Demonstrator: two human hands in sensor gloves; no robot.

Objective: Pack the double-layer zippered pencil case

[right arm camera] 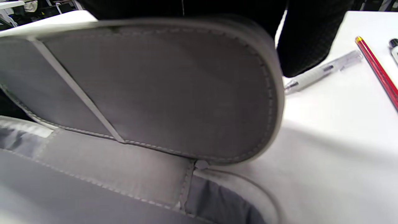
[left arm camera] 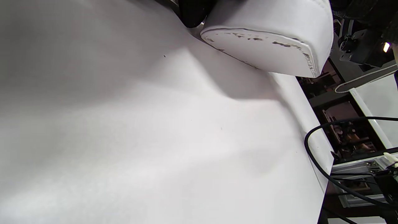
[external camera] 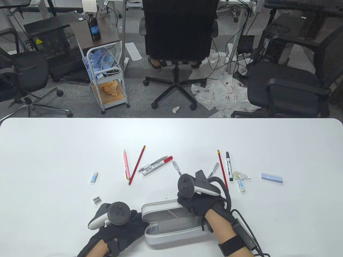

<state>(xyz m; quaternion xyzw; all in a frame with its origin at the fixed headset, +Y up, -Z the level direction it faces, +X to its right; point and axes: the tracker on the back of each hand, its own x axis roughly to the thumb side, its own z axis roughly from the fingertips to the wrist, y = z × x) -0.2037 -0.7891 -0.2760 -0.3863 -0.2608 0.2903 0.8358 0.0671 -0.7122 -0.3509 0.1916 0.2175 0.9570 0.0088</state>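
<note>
The grey zippered pencil case (external camera: 174, 227) lies open at the table's near edge, its lid flap (right arm camera: 155, 93) raised. My right hand (external camera: 187, 204) grips the far edge of the flap, with gloved fingers (right arm camera: 307, 40) behind it. My left hand (external camera: 138, 218) holds the left end of the case (left arm camera: 267, 40), where a black fingertip (left arm camera: 194, 11) touches it. Loose stationery lies beyond: a pink pen (external camera: 126, 167), a red pencil (external camera: 137, 165), two markers (external camera: 156, 166), a clear pen (external camera: 176, 168), another pen (right arm camera: 323, 73), a second red pencil (external camera: 222, 169) and a black marker (external camera: 229, 166).
A correction tape (external camera: 240, 175), a small white eraser (external camera: 241, 186) and a blue eraser (external camera: 272, 178) lie to the right. Another small eraser (external camera: 94, 177) and a sharpener (external camera: 97, 200) lie to the left. Office chairs and a cart stand past the table's far edge.
</note>
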